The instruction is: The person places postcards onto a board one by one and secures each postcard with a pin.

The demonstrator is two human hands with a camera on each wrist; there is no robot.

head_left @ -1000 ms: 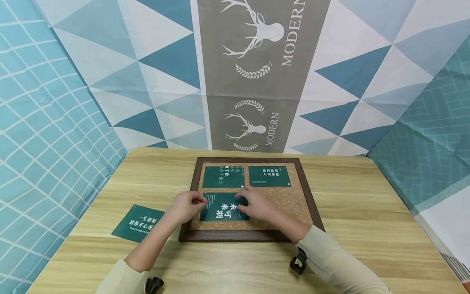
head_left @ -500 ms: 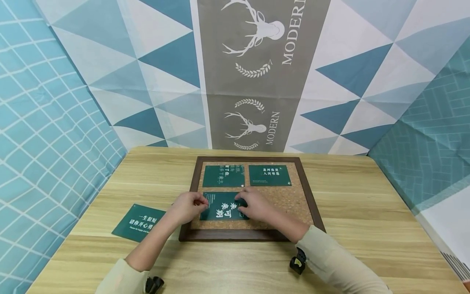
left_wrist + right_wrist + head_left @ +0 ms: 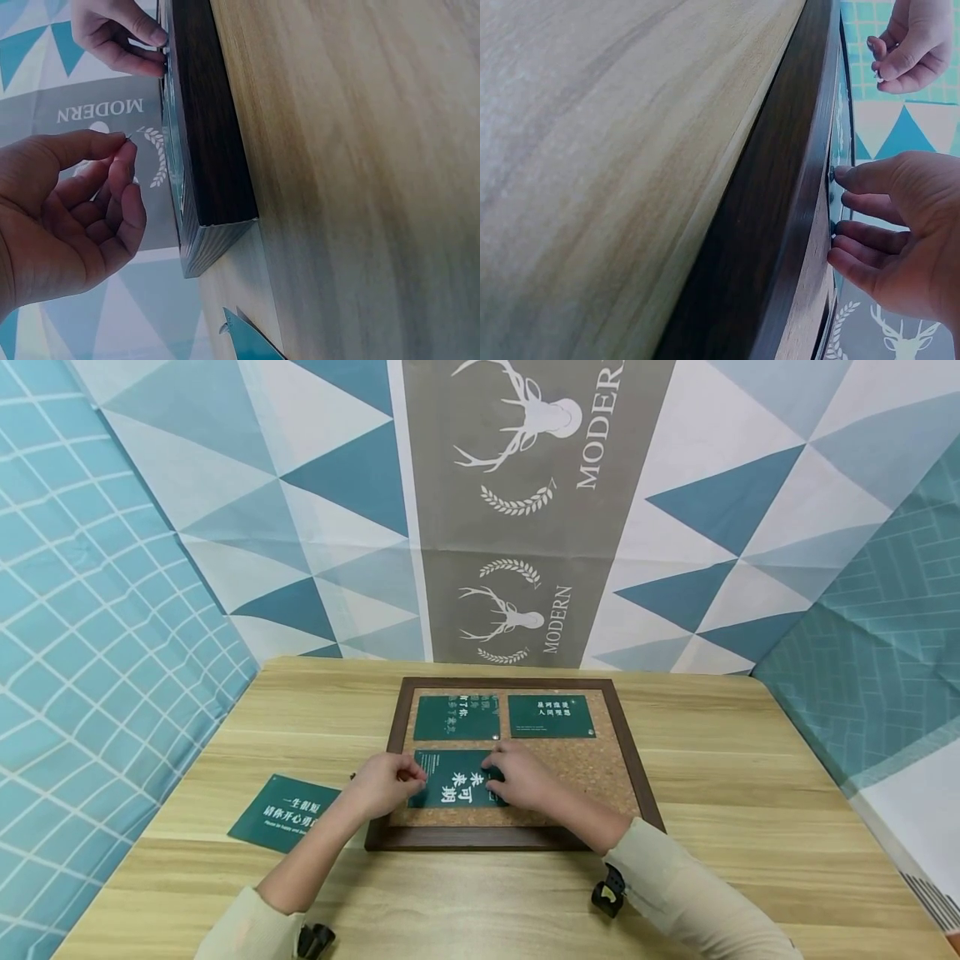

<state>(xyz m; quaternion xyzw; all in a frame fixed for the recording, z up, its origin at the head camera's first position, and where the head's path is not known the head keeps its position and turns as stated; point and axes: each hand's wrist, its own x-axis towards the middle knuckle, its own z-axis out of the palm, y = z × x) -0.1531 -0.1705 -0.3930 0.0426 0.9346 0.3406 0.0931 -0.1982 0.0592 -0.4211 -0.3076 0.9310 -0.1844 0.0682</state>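
A green card with white Chinese lettering [image 3: 454,779] lies at the lower left of a framed cork board [image 3: 577,777]. Over its left end, my left hand [image 3: 382,785] pinches a tiny thumbtack [image 3: 129,138] between thumb and forefinger, its point poking out in the left wrist view. That hand's other fingers curl loosely, and it shows apart from the board there. At the card's right end my right hand [image 3: 522,775] presses with thumb and fingertips [image 3: 841,255], which are spread on the card's surface.
Two more green cards, one upper left [image 3: 456,718] and one upper right [image 3: 551,717], lie on the cork with silver tacks at their corners. A loose green card [image 3: 281,814] rests on the wooden table [image 3: 735,793], left of the dark brown frame [image 3: 480,838].
My left hand has shifted very slightly right over the card's left end. The right hand and the cards stay in place; the head view has tilted a touch.
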